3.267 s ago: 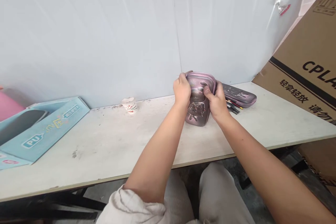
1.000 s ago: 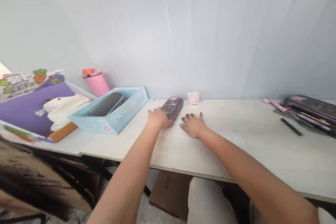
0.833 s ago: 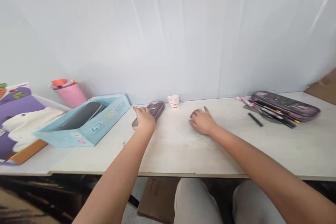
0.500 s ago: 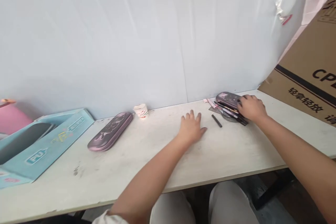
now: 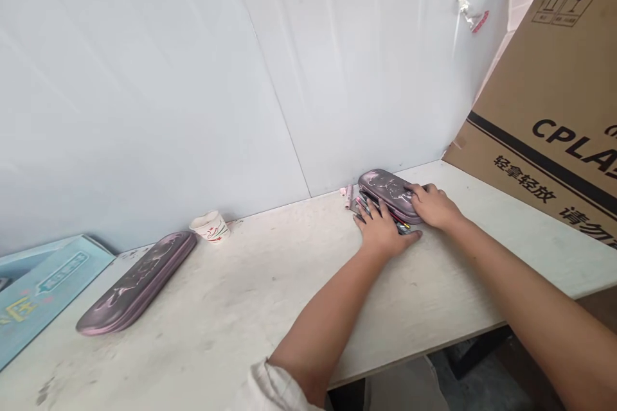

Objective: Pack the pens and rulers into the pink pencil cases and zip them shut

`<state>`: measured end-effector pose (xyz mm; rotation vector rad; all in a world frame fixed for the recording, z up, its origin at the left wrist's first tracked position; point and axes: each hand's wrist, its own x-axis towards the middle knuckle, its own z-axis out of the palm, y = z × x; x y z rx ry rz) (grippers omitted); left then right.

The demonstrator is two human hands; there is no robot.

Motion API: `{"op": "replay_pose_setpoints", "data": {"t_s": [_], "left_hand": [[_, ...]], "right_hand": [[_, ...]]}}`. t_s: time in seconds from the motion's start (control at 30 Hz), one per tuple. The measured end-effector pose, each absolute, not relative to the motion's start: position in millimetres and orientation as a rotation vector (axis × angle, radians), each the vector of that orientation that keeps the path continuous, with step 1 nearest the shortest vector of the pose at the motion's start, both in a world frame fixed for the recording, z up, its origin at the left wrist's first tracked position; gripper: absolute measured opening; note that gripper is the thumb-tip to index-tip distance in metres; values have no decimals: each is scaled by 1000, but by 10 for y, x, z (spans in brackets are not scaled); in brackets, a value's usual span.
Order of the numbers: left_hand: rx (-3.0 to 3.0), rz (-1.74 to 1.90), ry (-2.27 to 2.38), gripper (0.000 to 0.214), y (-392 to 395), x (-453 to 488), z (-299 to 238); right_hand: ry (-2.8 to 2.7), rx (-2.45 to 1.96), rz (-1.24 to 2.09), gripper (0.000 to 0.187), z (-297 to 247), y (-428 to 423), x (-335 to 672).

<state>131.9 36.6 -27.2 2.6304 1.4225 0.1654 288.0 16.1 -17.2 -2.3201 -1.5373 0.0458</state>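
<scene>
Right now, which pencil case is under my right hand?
The pencil case lying on the pens; the other pencil case lies apart, beside the paper cup.

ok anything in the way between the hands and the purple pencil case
The right hand has nothing in the way: its fingers already rest on the purple pencil case. By the left hand, pens lie along the case's near edge, between that hand and the case.
</scene>
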Motion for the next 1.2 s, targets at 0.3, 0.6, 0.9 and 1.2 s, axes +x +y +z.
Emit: {"op": "replay_pose_setpoints", "data": {"t_s": [0.3,0.6,0.9,1.2], "left_hand": [[2729,199,1354,104,603,858,-254],[2789,140,1336,98,614,-29,-167],[2748,221,1357,90,698,-892,-135],[2720,342,1444,91,640,-1079,-186]], "right_hand": [[-1520,-2353,44,47,-43,46,2301],[-1664,-2344,-47,48,2,32,1463],[-1859,-2240,-31,48,52,23,799],[-1778,-2140,196,50,10,25,707]]}}
